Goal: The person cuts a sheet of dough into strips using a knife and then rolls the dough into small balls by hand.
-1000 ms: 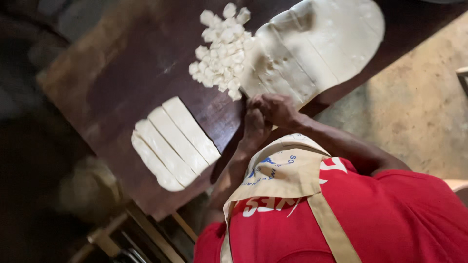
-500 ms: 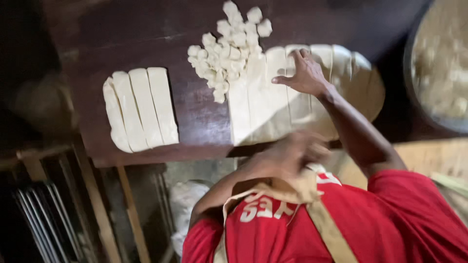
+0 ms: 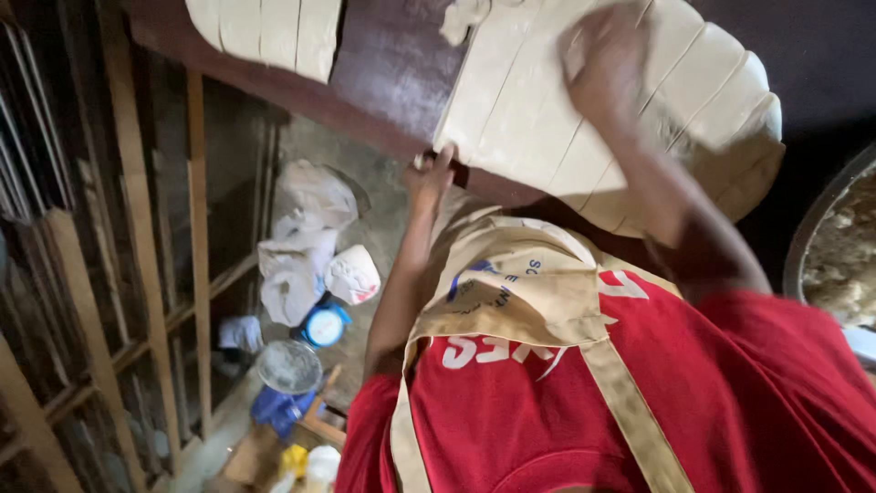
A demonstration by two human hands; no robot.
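A large pale dough sheet (image 3: 538,119), scored into long strips, lies on a dark wooden table (image 3: 388,68) and overhangs its near edge. My right hand (image 3: 607,68), blurred, rests flat on top of the sheet near its far side. My left hand (image 3: 429,173) is at the table's near edge, with its fingers touching the sheet's near corner. Whether it grips the dough is unclear. A few separate dough strips (image 3: 274,32) lie to the left on the table. A small lump of cut dough (image 3: 461,14) shows at the top. A red shirt and tan apron fill the bottom.
A round metal bowl (image 3: 835,256) with pale pieces sits at the right edge. Below the table, on the floor, lie white bags (image 3: 306,246), a blue round scale (image 3: 324,324) and a clear lidded container (image 3: 287,365). A wooden rack (image 3: 137,237) stands at the left.
The view has dropped closer to the table's near edge. My left hand has risen from my chest to the dough's near corner. My right hand stays on the sheet.
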